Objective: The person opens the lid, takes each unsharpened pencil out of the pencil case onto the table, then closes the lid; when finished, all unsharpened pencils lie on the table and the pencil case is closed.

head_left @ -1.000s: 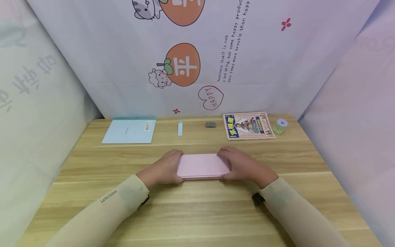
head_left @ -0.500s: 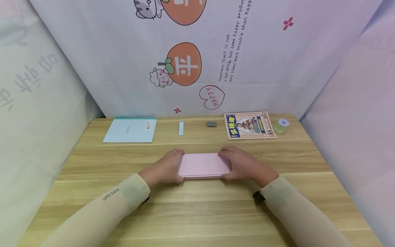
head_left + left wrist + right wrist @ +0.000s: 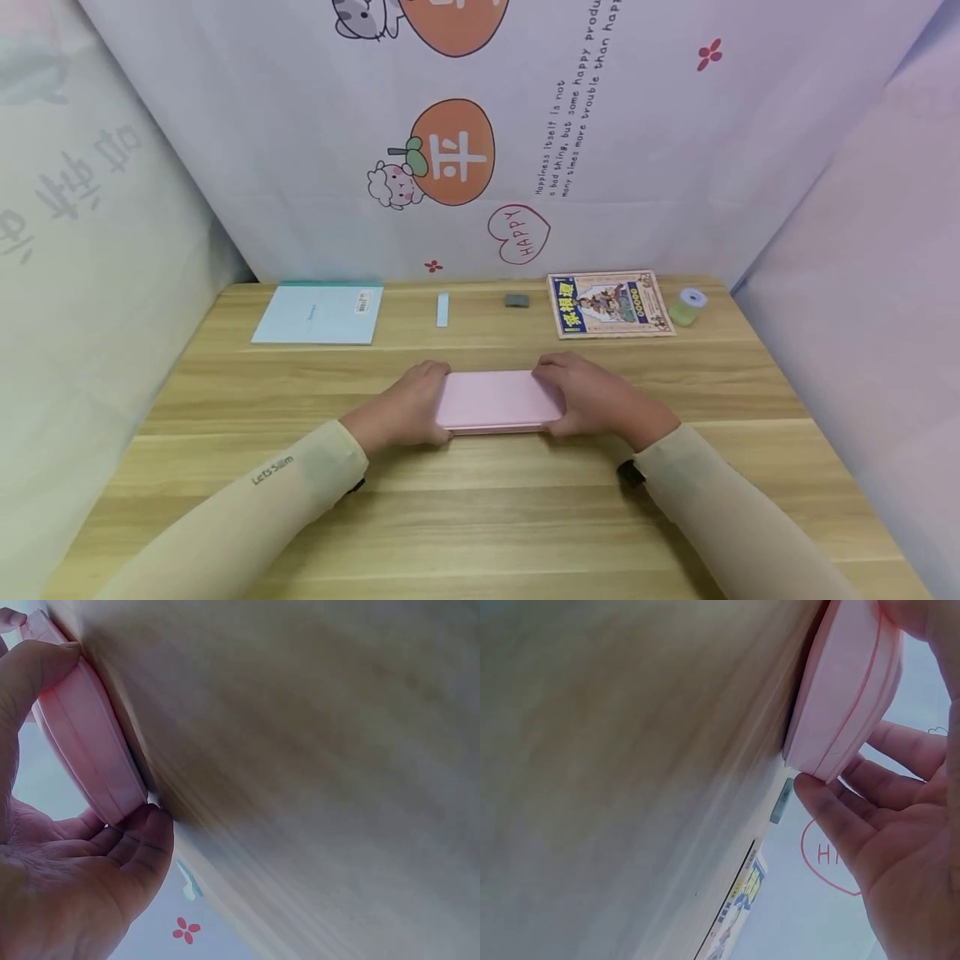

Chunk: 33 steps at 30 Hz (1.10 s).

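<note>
while both hands sit at the ends of the pink case (image 3: 498,402), i see it lying flat on the wooden table (image 3: 480,517), about mid-table and well short of the back row. my left hand (image 3: 405,410) grasps the left end, thumb and fingers curled round its edge, and my right hand (image 3: 592,400) grasps the right end the same way. from the wrist views the case looks closed along its seam, though they are blurred and i can't be sure. the risk i judge: the grip is only on the rounded ends, so uneven pull could make the case twist or slip, or slide toward the blue notebook (image 3: 318,314), the comic book (image 3: 609,303) and the tape roll (image 3: 687,306) behind.
</note>
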Tool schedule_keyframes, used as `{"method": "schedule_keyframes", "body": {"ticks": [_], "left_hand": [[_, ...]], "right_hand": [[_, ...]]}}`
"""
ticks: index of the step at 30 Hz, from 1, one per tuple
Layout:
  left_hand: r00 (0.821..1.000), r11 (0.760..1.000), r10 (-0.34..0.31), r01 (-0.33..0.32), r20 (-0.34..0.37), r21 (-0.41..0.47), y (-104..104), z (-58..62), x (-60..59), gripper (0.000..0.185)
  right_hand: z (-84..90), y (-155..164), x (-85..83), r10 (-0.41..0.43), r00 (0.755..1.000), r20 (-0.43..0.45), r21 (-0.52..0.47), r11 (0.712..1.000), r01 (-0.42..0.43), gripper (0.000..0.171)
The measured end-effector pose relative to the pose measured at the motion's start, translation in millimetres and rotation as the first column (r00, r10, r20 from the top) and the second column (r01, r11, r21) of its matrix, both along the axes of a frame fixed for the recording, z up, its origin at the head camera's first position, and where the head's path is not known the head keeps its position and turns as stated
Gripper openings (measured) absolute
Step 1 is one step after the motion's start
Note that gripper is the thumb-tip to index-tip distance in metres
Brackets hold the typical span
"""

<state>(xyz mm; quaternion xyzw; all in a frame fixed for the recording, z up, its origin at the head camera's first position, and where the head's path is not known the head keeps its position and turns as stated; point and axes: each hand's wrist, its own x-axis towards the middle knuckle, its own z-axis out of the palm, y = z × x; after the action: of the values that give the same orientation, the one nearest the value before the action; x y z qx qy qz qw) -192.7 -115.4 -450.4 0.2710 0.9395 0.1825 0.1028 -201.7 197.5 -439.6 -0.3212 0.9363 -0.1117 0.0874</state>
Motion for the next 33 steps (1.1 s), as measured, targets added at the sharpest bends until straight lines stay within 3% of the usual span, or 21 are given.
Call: {"method": "schedule_keyframes", "body": {"ticks": [16, 33], "left_hand": [[1.0, 0.999, 0.025, -0.025, 0.017, -0.028, 0.4, 1.0, -0.4, 0.1], [0.999, 0.999, 0.043, -0.043, 0.031, -0.012, 2.8, 2.5, 7.4, 0.099]], "right_hand": [[2.2, 0.4, -2.1, 0.006, 1.0, -0.006, -0.004, 1.0, -0.006, 0.089], [5.1, 0.0, -1.1, 0.092, 0.993, -0.069, 0.003, 0.996, -0.092, 0.084]]}}
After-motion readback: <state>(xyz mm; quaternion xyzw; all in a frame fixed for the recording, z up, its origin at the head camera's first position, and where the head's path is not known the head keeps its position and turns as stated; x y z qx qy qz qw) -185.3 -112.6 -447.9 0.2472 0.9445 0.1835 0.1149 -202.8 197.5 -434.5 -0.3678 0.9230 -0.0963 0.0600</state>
